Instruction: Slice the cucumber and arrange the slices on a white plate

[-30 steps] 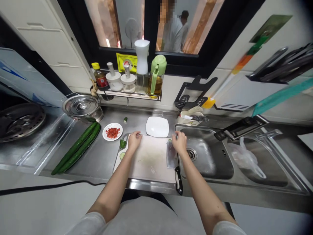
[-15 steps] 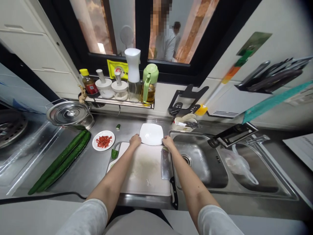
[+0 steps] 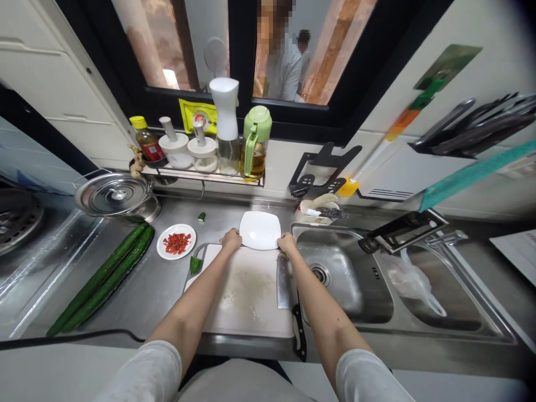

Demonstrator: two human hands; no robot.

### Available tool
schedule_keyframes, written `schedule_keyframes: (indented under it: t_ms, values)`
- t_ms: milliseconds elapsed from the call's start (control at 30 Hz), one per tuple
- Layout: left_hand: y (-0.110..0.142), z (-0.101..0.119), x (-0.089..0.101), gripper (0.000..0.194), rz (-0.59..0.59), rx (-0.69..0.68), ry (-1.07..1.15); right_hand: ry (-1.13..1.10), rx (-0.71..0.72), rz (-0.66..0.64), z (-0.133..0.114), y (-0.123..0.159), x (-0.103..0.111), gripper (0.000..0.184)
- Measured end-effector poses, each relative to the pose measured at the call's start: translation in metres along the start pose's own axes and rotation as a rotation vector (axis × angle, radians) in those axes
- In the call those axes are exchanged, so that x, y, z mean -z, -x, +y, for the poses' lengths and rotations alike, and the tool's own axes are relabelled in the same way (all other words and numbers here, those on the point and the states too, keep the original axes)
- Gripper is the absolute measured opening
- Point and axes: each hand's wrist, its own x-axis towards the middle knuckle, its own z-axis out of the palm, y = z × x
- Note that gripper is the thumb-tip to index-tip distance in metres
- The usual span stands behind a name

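A white square plate [image 3: 259,229] lies on the steel counter just beyond the white cutting board [image 3: 247,293]. My left hand [image 3: 231,239] is curled on the plate's near left corner. My right hand [image 3: 287,243] is curled on its near right corner. The plate rests flat between them. A cleaver [image 3: 285,276] with a black handle lies along the board's right edge, under my right forearm. Green cucumber pieces [image 3: 195,263] sit at the board's left edge.
Two long cucumbers [image 3: 104,279] lie at the left, beside a round dish of chopped red chilli [image 3: 176,242]. A lidded steel pot [image 3: 117,195] stands behind them. A condiment shelf [image 3: 201,167] lines the wall. The double sink [image 3: 352,290] at right holds a plastic bag [image 3: 412,279].
Both hands have moved inward and forward from the far corners of the cutting board to the near corners of the white plate. The cleaver stays where it lay.
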Motion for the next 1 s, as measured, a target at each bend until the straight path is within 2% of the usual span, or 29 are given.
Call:
schedule_keyframes:
  t_ms: [167,300,533,800,1000]
  values:
    - [0.015,-0.003,0.008,0.023,0.011,-0.024,0.025,-0.078,0.015,0.037,-0.003,0.016,0.010,0.015]
    - [0.039,-0.010,0.017,0.023,0.044,-0.077,0.073,-0.156,0.043,0.042,0.001,0.041,0.020,0.013]
    - [0.089,-0.044,0.026,0.020,0.072,-0.191,0.109,-0.318,0.086,0.015,0.016,0.096,0.019,0.012]
    - [0.140,-0.091,0.013,0.020,0.064,-0.205,0.153,-0.306,0.125,-0.036,0.042,0.156,0.008,0.012]
    - [0.169,-0.122,-0.001,0.022,0.051,-0.163,0.175,-0.261,0.117,-0.079,0.056,0.190,-0.006,0.009]
